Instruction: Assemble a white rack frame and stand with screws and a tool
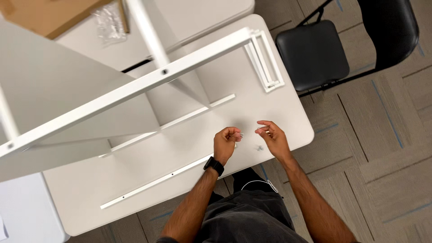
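white laminate covers the table (274, 112), whose right edge runs down to a rounded corner just beyond the right hand (272, 137); both hands work above that near right corner, close to the rim. the left hand (226, 143) is curled shut, pinching a small metal piece (240, 134) between thumb and fingertips, and a black watch (213, 165) sits on its wrist. the right hand is half open, fingers loosely bent toward the left, holding nothing that can be made out. just beside it, one small metal fitting (259, 147) lies on the tabletop, near the edge. one long white rail (157, 181) with small holes lies flat along the front of the table, left of the left wrist, and a shorter white strip (180, 122) lies farther in. one white frame (126, 90) of crossing bars and panels stands over the left and middle of the table, taking most of the room there; the bare patch under the hands is the only open surface. one stack of thin white frames (265, 63) rests at the far right edge. a brown cardboard sheet (49, 15) and one clear plastic bag (110, 22) lie at the far left. off the table, one black chair (315, 54) stands on the grey carpet tiles (382, 148), well apart from the hands.
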